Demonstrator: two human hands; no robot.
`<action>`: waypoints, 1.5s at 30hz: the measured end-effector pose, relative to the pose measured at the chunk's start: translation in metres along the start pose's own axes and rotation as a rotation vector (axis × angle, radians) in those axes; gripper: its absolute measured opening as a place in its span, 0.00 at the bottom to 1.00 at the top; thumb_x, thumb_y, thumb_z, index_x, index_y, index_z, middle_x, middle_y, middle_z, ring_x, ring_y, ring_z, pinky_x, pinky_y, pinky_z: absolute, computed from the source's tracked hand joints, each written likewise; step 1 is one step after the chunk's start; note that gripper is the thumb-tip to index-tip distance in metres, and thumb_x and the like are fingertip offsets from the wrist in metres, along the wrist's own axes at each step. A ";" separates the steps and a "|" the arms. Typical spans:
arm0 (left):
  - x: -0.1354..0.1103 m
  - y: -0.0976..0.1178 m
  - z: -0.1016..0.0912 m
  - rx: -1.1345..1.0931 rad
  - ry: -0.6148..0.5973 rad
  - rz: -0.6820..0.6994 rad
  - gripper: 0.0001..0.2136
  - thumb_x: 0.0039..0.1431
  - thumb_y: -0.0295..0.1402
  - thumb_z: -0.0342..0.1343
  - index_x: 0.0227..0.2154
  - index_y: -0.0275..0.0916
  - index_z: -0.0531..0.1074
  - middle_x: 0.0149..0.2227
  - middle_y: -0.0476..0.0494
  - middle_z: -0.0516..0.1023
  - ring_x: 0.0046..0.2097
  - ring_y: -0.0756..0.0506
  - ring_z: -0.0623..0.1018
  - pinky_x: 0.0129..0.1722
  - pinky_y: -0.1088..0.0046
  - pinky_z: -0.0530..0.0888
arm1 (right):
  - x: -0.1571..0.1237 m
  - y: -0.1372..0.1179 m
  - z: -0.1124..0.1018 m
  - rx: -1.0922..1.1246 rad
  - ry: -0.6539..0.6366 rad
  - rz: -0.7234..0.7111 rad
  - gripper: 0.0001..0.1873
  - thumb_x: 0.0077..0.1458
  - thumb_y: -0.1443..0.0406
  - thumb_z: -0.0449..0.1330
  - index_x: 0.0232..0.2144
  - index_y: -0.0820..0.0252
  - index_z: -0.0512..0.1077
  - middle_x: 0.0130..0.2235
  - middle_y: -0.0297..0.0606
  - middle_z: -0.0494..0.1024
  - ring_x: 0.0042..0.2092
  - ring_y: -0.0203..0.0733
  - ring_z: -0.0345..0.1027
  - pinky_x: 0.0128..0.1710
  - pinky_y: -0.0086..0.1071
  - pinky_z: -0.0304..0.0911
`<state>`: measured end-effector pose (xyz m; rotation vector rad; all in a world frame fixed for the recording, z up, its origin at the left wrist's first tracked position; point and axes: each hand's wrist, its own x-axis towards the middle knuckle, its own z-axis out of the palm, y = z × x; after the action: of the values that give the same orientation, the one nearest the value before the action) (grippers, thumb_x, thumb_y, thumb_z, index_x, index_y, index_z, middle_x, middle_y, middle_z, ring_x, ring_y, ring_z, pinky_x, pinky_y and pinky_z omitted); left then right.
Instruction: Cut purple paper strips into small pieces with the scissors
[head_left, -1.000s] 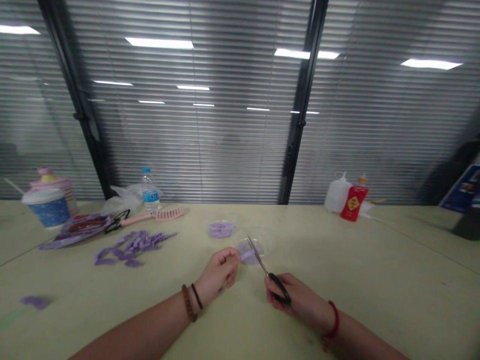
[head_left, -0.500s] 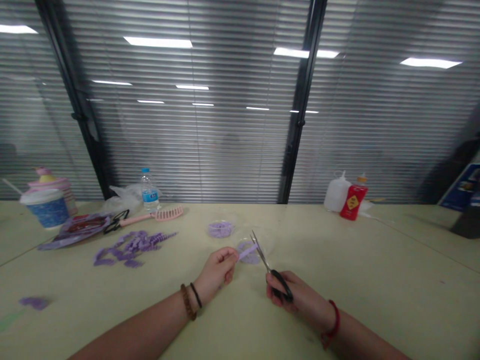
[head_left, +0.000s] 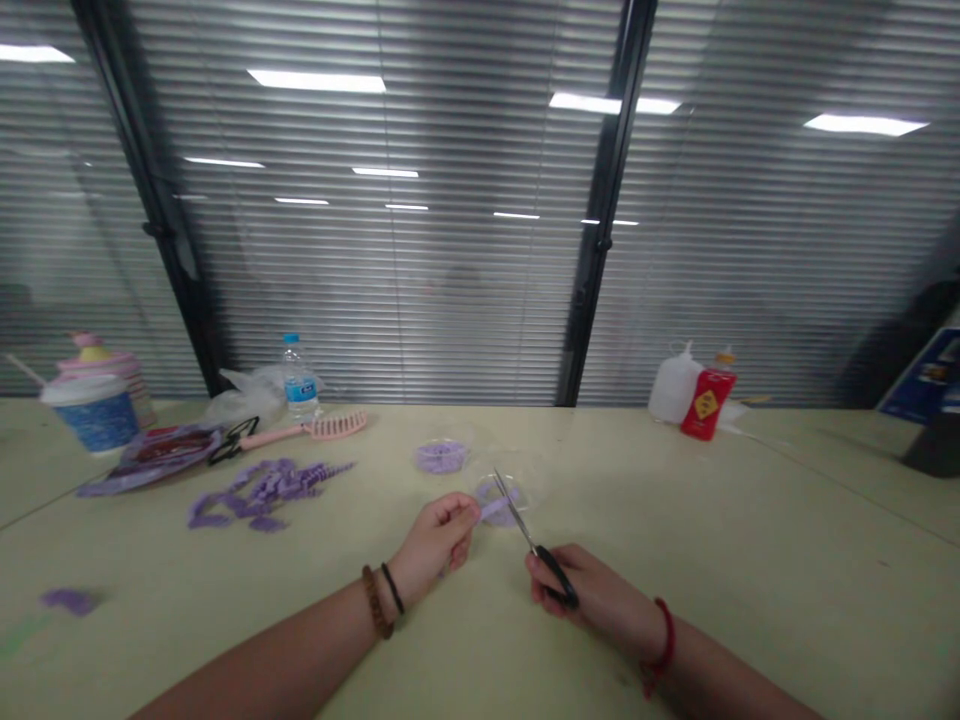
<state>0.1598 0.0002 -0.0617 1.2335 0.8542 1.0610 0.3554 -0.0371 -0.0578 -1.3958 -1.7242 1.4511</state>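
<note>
Between the thumb and fingers of my left hand (head_left: 444, 530) is a thin purple strip (head_left: 492, 508), its free end pointing right. My right hand (head_left: 562, 580) grips black-handled scissors (head_left: 517, 515), whose blades look closed or nearly so at the strip's free end. Below the blades and strip stands a small clear dish (head_left: 534, 485) with purple pieces in it. Just behind, another clear dish (head_left: 441, 457) holds more purple bits. To the left lies a loose heap of purple strips and pieces (head_left: 277, 485). Whether the strip is cut through, I cannot tell.
At the left are a blue cup (head_left: 97, 420), a purple packet (head_left: 157, 455), a pink hairbrush (head_left: 337, 427) and a water bottle (head_left: 300, 385). A red bottle (head_left: 707, 400) and a white squeeze bottle (head_left: 673, 385) stand at the back right. A purple scrap (head_left: 69, 601) lies front left.
The scissor blades have closed together at the strip's end, and my right hand has shifted slightly left. My left hand stays nearly in place, with the strip tipped a little lower.
</note>
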 end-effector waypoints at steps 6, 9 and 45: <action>0.001 -0.002 -0.002 0.024 0.021 -0.019 0.14 0.47 0.43 0.56 0.25 0.37 0.63 0.12 0.60 0.55 0.13 0.58 0.54 0.13 0.82 0.50 | -0.003 -0.004 -0.001 0.048 0.025 -0.040 0.33 0.42 0.39 0.50 0.20 0.66 0.65 0.17 0.32 0.61 0.17 0.27 0.48 0.17 0.25 0.41; 0.004 -0.004 -0.006 0.067 0.013 -0.045 0.13 0.46 0.42 0.56 0.25 0.36 0.63 0.12 0.59 0.55 0.13 0.57 0.54 0.12 0.82 0.49 | -0.005 -0.009 -0.002 0.061 0.056 -0.032 0.33 0.40 0.38 0.50 0.20 0.66 0.65 0.17 0.31 0.61 0.17 0.27 0.47 0.17 0.25 0.40; 0.004 -0.004 -0.003 0.138 -0.004 -0.029 0.12 0.46 0.40 0.54 0.21 0.36 0.63 0.10 0.59 0.55 0.12 0.57 0.53 0.12 0.81 0.50 | 0.000 -0.002 0.001 0.085 -0.035 0.019 0.36 0.38 0.36 0.50 0.21 0.66 0.66 0.17 0.32 0.62 0.16 0.25 0.48 0.15 0.23 0.41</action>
<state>0.1591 0.0051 -0.0661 1.3338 0.9529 0.9895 0.3535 -0.0373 -0.0560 -1.3533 -1.6550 1.5494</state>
